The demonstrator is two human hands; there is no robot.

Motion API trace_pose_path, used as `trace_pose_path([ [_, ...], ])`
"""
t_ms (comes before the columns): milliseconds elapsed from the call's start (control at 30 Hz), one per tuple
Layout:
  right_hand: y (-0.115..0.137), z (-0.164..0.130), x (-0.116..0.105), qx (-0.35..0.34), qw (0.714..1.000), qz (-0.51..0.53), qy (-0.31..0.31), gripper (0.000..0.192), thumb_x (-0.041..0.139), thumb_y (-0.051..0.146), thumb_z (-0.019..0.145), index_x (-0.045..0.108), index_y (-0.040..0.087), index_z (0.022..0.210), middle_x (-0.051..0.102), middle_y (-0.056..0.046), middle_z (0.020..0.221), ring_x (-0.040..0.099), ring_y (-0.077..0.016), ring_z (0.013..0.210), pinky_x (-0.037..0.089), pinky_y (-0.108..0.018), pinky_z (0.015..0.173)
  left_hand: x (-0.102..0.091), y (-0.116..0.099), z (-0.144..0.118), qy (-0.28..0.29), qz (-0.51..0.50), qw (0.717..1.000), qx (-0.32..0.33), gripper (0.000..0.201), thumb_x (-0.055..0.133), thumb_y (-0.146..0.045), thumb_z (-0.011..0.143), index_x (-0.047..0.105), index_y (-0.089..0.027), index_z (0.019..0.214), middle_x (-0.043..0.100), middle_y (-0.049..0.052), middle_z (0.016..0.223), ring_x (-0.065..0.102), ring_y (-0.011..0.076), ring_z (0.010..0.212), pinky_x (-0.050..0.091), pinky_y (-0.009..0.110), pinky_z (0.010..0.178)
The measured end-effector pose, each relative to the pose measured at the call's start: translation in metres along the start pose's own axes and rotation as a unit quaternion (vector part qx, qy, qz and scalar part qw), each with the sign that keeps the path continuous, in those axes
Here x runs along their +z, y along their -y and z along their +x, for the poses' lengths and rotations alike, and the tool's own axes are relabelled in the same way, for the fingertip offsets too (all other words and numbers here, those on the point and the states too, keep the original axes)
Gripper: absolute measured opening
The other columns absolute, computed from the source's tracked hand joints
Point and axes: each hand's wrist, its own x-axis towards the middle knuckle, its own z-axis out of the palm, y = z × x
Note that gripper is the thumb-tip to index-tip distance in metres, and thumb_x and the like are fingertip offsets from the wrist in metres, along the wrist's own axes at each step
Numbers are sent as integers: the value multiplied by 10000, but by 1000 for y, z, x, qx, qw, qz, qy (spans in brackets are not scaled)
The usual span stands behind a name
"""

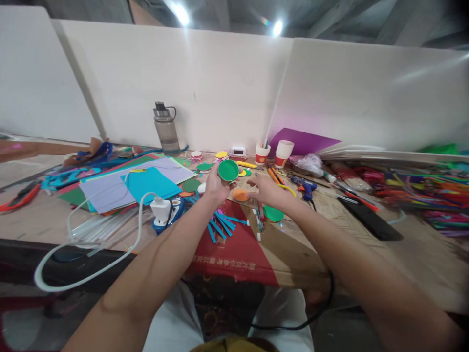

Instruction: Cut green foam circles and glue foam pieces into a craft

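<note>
Left hand (217, 188) grips green foam disc (228, 170) by its edge — right hand (266, 190), fingers loosely spread, touches orange disc (240, 195).

Two paper cups (263, 153) stand by the wall, with one water bottle (166, 128) farther left. One glue gun (306, 187) and one white charger (160, 209) lie on the counter (44, 215). One green disc (228, 170) sits between two hands (217, 188).

Worktop (366, 244) layout — bottle (166, 128) at back left against the partition (220, 83); paper sheets (135, 183) lie before it. Two cups (274, 153) at back centre; glue gun (306, 187) just before them — phone (370, 217) further right.
</note>
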Motion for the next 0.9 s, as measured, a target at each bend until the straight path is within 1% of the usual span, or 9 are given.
trace_pose_path([
  [100,9,15,7,6,995,-81,49,580,718,391,767,596,121,1266,592,-173,1306,512,-323,1219,411,-397,1003,-2,-1,2,1,-4,1000,-1,417,402,-539,911,615,-181,917,661,28,634,628,170,539,374,245,465],
  [200,13,24,17,18,993,-90,73,657,792,387,667,617,144,1251,599,-178,1297,520,-361,1209,448,-401,945,-4,-1,3,2,-11,1000,2,423,399,-536,915,617,-175,936,651,22,612,603,160,498,372,245,461],
  [333,11,29,22,20,993,-72,89,538,773,327,677,667,164,1179,686,-140,1159,624,-312,1072,487,-339,855,-3,-4,1,1,-21,1000,-1,422,426,-547,898,603,-168,843,639,17,591,585,147,479,369,240,456],
  [467,5,24,18,6,997,-36,71,581,719,303,731,595,151,1278,669,-133,1195,649,-241,1017,494,-296,841,-2,-5,1,13,-20,1000,-8,413,404,-514,912,595,-168,794,639,21,593,578,137,484,359,231,449],
  [567,-4,16,12,3,997,77,7,552,691,278,755,571,150,1278,667,-119,1166,652,-189,939,515,-288,806,-5,-2,4,12,-19,1000,-4,413,410,-519,910,603,-169,806,653,28,620,573,129,489,373,231,464],
  [633,-12,9,10,12,979,192,-62,531,694,244,736,579,152,1247,653,-121,1170,644,-184,930,528,-319,814,-8,1,8,12,-13,1000,-3,417,423,-538,901,601,-172,811,655,28,621,576,134,486,375,234,465],
  [700,-18,2,9,27,954,269,-126,529,689,230,720,579,155,1232,635,-121,1173,634,-186,945,530,-351,843,-9,6,10,13,3,1000,-9,412,436,-548,895,595,-176,819,662,30,625,592,145,493,373,236,462],
  [833,-23,-9,12,13,911,346,-224,568,667,260,726,530,175,1271,572,-123,1235,617,-187,988,530,-358,875,-7,15,7,23,50,998,-30,358,461,-501,902,600,-174,860,687,34,674,621,151,519,364,231,459],
  [900,-20,-14,14,-8,903,348,-251,597,666,264,730,501,194,1299,547,-120,1240,611,-188,995,534,-358,873,-4,19,3,34,68,996,-41,323,461,-456,916,614,-175,876,681,22,681,624,151,528,371,236,461],
])
